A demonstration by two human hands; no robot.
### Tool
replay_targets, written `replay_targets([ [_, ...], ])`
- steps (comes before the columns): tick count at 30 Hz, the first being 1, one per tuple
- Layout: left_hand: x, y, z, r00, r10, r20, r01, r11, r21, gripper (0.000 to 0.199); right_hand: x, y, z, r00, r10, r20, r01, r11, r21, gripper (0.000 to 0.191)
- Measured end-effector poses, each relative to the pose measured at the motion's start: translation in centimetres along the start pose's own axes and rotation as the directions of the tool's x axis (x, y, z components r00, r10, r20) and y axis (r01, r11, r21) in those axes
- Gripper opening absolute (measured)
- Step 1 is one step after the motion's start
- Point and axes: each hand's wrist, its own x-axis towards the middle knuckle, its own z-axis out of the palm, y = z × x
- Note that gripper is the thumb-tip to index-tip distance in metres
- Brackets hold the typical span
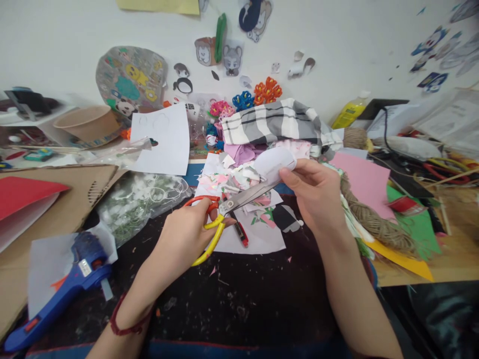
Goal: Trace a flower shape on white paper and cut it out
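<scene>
My left hand [187, 227] is closed on the handles of a pair of scissors [213, 234], one orange and one yellow. Their blades point up and to the right, slightly apart, close to the lower edge of a rounded white paper piece [275, 162]. That piece is pinched between the thumb and fingers of my right hand [316, 192]. Beneath the scissors, paper scraps [215, 179] are heaped on white sheets. A red and black pen [241, 234] lies there, next to a black and grey paper cutout [287, 218].
A blue glue gun [80, 274] lies at the left, near a bag of white and green material [138, 204]. Checked cloth [275, 122] is piled at the back. Twine [377, 224] and coloured paper [361, 177] lie at the right.
</scene>
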Motion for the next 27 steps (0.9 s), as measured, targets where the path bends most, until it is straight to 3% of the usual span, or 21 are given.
replay_targets([
  [8, 0.13, 0.02, 0.38, 1.0, -0.016, 0.006, 0.016, 0.998, 0.057, 0.038, -0.12, 0.08, 0.24, 1.0, 0.0, -0.028, 0.0, 1.0, 0.003, 0.005],
  [27, 0.03, 0.22, 0.52, 0.999, -0.024, -0.022, 0.023, 0.999, -0.039, 0.037, -0.45, -0.07, 0.6, 0.996, 0.031, -0.083, -0.026, 0.998, 0.057, 0.006],
])
